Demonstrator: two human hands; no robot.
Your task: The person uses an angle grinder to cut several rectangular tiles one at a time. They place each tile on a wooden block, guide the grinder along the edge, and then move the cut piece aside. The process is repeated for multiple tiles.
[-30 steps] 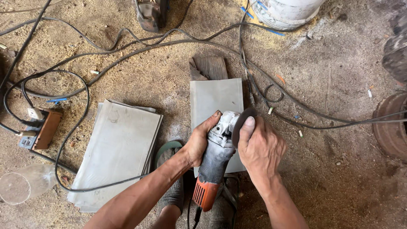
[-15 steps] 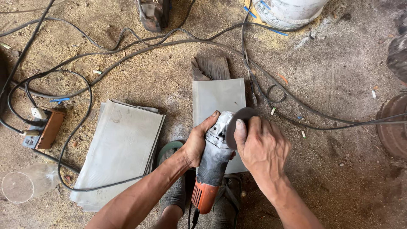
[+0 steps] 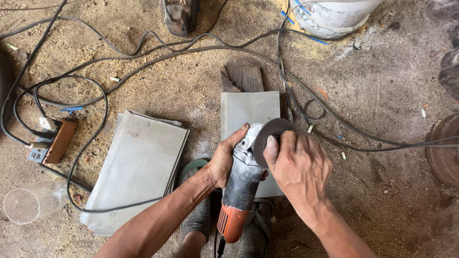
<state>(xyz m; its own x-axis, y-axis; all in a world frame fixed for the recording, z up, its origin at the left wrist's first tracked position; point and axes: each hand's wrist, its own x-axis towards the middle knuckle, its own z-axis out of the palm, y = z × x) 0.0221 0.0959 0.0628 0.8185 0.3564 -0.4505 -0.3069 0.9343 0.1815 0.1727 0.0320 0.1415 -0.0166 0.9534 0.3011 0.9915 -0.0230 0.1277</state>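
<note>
two hands on one grinder, over one sheet

one stack of grey sheets lies left of the single grey metal sheet; how many are in it i cannot tell. that single sheet is the landmark: it rests on the dirt floor with one wood block under its far end. its visible surface looks unmarked, so i judge the work on it has not started and the disc is being seen to first. one angle grinder sits over the sheet's near half. the right hand covers the sheet's near right corner, fingers curled onto one grey disc. the left hand wraps closed round the grinder body. one socket box sits far left.
</note>
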